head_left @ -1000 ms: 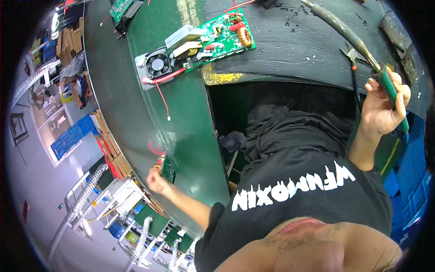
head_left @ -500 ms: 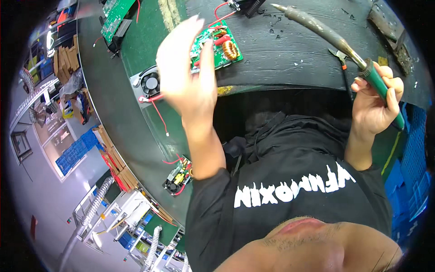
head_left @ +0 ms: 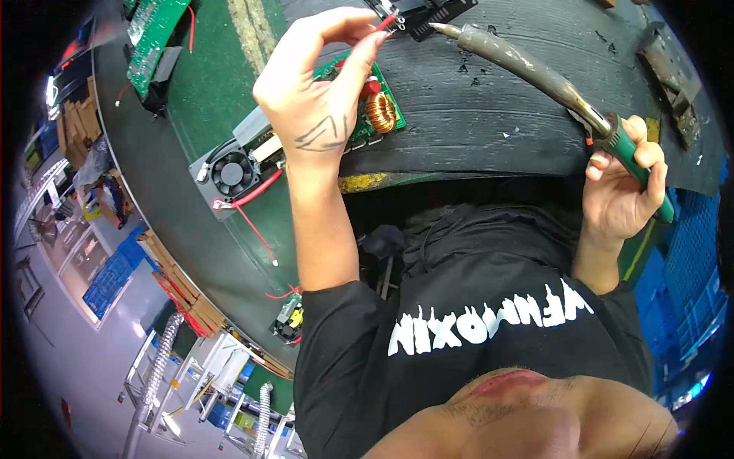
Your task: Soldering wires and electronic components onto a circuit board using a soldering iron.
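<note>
My left hand [head_left: 313, 99] reaches over a green circuit board and pinches a short red wire [head_left: 387, 23] between thumb and fingers, beside metal terminals at the top edge. Those terminals adjoin a black slotted part [head_left: 437, 17]. On the board, a copper-wound coil [head_left: 380, 112] shows to the right of my wrist; my hand covers much of the rest. In my right hand [head_left: 621, 195] is a soldering iron [head_left: 527, 65], gripped by its green handle. The iron's tip points up and left, close to the black part; whether it touches cannot be told.
A black fan [head_left: 232, 174] with red wires lies left of my forearm. Farther left is another green board [head_left: 155, 42]; a small fan unit [head_left: 288, 320] lies by my left sleeve. At right are a worn metal bracket [head_left: 673, 80] and blue crates [head_left: 692, 249].
My left hand has gone from above the board to the red wire, and its fingers have closed on it. The iron's tip is nearer the black part. The whole view has shifted somewhat.
</note>
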{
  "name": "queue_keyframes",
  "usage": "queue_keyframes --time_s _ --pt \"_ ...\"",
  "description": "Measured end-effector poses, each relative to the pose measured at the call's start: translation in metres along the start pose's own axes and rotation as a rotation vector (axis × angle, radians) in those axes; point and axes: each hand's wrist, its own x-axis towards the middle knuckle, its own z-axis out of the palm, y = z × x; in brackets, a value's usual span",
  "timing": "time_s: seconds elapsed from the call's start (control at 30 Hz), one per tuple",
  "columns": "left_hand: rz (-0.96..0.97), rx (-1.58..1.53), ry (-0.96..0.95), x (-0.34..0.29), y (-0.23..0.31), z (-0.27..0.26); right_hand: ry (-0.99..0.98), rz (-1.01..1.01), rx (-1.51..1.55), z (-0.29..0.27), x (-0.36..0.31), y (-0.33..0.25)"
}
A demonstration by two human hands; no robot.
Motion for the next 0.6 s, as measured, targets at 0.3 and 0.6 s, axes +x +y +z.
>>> queue_keyframes --time_s 0.3,0.6 --pt "0.208 0.398 -0.124 0.009 0.016 -0.008 0.152 0.088 0.052 0.010 0.003 -0.004" --pt "0.584 -0.458 0.333 0.016 -0.037 0.035 0.130 0.054 0.065 0.013 0.009 -0.006"
